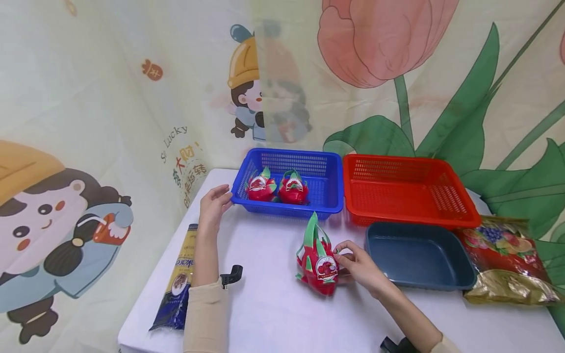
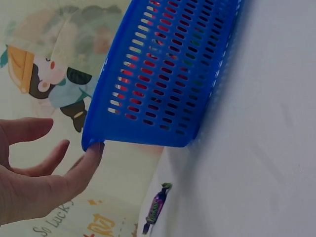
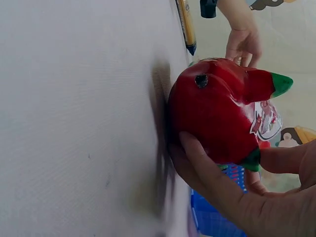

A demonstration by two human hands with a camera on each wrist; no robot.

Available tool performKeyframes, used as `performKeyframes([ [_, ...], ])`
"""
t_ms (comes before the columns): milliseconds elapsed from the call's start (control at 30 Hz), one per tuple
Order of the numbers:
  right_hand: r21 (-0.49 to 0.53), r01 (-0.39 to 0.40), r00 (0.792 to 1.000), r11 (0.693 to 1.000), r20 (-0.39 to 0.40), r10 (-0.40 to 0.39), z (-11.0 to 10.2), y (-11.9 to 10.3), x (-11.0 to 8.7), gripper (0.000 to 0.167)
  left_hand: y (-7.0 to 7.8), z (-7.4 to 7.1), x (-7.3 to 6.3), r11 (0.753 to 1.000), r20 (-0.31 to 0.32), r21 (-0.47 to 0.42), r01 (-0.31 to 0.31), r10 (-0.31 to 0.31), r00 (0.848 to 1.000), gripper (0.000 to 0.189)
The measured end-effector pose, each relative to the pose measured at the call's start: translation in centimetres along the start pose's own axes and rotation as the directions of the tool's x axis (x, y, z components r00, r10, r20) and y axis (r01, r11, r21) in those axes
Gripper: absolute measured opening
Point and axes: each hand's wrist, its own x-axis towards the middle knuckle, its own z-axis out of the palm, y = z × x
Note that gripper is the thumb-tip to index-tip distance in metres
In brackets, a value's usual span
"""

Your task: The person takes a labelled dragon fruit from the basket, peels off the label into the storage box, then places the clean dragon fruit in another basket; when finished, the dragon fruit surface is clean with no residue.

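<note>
My right hand (image 1: 359,267) grips a red dragon fruit (image 1: 319,269) with green tips, a green strap and a round label, low over the table. In the right wrist view, the thumb and fingers (image 3: 212,173) lie round one side of this dragon fruit (image 3: 212,113). My left hand (image 1: 214,208) is at the near left corner of the blue basket (image 1: 287,211). One fingertip touches the basket's rim (image 2: 91,143) in the left wrist view, with the other fingers spread loosely. Two similar dragon fruits (image 1: 261,189) sit inside the basket's left half.
Right of the blue basket stands a red basket (image 1: 410,215), with a dark blue tray (image 1: 419,284) in front. A red and gold bag (image 1: 507,264) lies at the right. A yellow and blue packet (image 1: 176,289) lies at left, and a small wrapped candy (image 2: 156,208) near the table edge.
</note>
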Motion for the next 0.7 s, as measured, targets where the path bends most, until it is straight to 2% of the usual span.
performKeyframes([
  [100,-0.022,-0.008,1.000,1.000,-0.018,0.007,0.1,0.0,0.1,0.024,0.4,0.4,-0.6,0.998,-0.030,0.058,-0.012,0.014,0.999,0.047],
  [200,-0.040,-0.025,0.999,0.999,-0.045,0.023,0.3,-0.3,0.2,0.022,0.5,1.0,-1.3,0.992,-0.109,0.120,-0.040,0.053,0.993,0.045],
  [267,-0.051,-0.034,0.998,0.998,-0.060,0.031,0.3,-0.4,0.2,0.022,0.5,1.5,-1.8,0.988,-0.186,0.141,-0.069,0.095,0.978,0.044],
  [367,-0.053,-0.042,0.997,0.998,-0.061,0.039,0.3,-0.6,0.3,0.023,0.3,2.2,-2.5,0.985,-0.299,0.116,-0.126,0.156,0.941,0.040],
  [433,-0.057,-0.043,0.998,0.997,-0.054,0.040,0.1,-0.6,0.4,0.023,0.0,2.6,-2.8,0.983,-0.349,0.080,-0.163,0.181,0.920,0.037],
  [500,-0.067,-0.047,0.997,0.997,-0.056,0.043,0.0,-0.6,0.6,0.022,-0.2,3.0,-3.2,0.982,-0.370,0.051,-0.181,0.187,0.910,0.034],
  [567,-0.088,-0.049,0.997,0.995,-0.066,0.044,0.0,-0.7,0.7,0.021,-0.6,3.4,-3.5,0.983,-0.372,0.007,-0.185,0.174,0.912,0.031],
  [700,-0.181,-0.044,0.994,0.982,-0.109,0.025,0.3,-0.6,0.7,0.021,-1.5,4.0,-4.0,0.989,-0.348,-0.067,-0.135,0.104,0.932,0.026],
])
